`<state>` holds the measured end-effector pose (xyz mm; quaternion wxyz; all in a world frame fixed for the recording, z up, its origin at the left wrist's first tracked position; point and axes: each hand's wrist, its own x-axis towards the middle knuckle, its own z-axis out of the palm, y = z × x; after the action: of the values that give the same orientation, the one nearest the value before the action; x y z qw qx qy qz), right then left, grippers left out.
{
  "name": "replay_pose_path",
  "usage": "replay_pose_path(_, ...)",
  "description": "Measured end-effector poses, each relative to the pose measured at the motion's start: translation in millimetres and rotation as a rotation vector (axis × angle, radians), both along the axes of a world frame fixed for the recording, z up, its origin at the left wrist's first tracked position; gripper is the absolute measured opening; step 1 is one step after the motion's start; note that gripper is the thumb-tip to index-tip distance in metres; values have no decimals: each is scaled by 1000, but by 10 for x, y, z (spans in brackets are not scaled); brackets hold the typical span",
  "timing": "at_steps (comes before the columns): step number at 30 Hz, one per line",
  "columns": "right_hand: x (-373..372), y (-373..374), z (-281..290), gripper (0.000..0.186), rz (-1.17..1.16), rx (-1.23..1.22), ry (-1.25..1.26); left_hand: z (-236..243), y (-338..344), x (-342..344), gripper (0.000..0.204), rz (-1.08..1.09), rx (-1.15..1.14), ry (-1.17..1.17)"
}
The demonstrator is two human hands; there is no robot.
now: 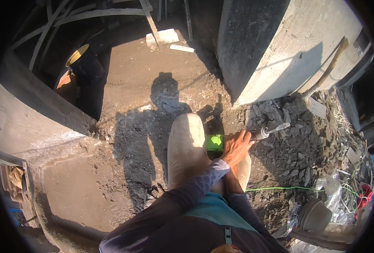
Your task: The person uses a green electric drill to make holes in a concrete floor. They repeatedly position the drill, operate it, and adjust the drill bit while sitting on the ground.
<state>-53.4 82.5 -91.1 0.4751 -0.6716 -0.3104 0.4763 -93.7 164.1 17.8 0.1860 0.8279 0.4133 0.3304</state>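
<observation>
Between my knees lies a hammer drill with a green body (214,142). Its grey chuck (261,133) and metal bit (279,127) point right, over broken rubble. My left hand (237,146) reaches across and is closed round the front part of the drill, just behind the chuck. Under it comes my right hand (233,179), close to the drill's body; its fingers are hidden by the left hand and forearm. The bit's tip looks bright and rounded, its exact shape unclear.
Loose rubble (296,156) spreads to the right, below a concrete pillar (288,55) with a wooden-handled tool (328,71) leaning on it. A green cord (279,188) runs right toward a stack of bowl-like pans (314,215). A black bucket (88,65) stands far left.
</observation>
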Motion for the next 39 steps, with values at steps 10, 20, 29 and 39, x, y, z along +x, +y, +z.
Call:
replay_pose_path(10, 15, 28, 102, 64, -30, 17, 60, -8, -59, 9, 20, 22, -55, -195)
replay_pose_path(20, 20, -73, 79, 63, -34, 35, 75, -113, 5, -50, 17, -68, -36, -203)
replay_pose_path(29, -6, -106, -69, 59, -101, 135, 161, -49, 17, -64, 21, -16, -34, -150)
replay_pose_path(39, -23, -16, -136, 57, -101, 119, 71, -59, -6, -59, 15, -45, 142, -129)
